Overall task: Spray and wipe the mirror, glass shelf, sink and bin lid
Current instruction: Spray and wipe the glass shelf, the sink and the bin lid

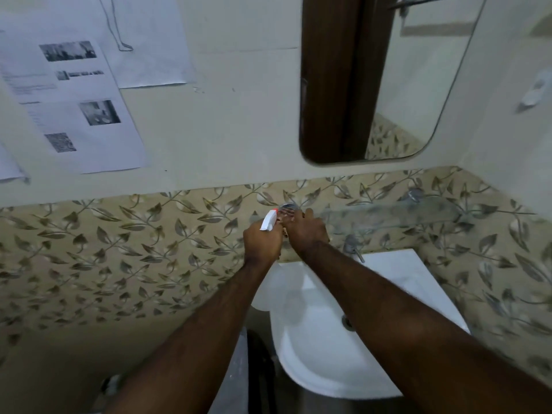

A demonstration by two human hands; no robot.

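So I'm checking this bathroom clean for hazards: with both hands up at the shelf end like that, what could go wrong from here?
1. The left hand holds the spray bottle close to the right hand, so a squeeze may wet skin rather than glass.
2. The right hand is at the glass shelf end by its metal bracket; leaning on it could strain the mount.
3. Overspray would likely drip onto the tap and sink.

Dim, flat indoor light; soft overall blur, wide-angle bending at the edges.
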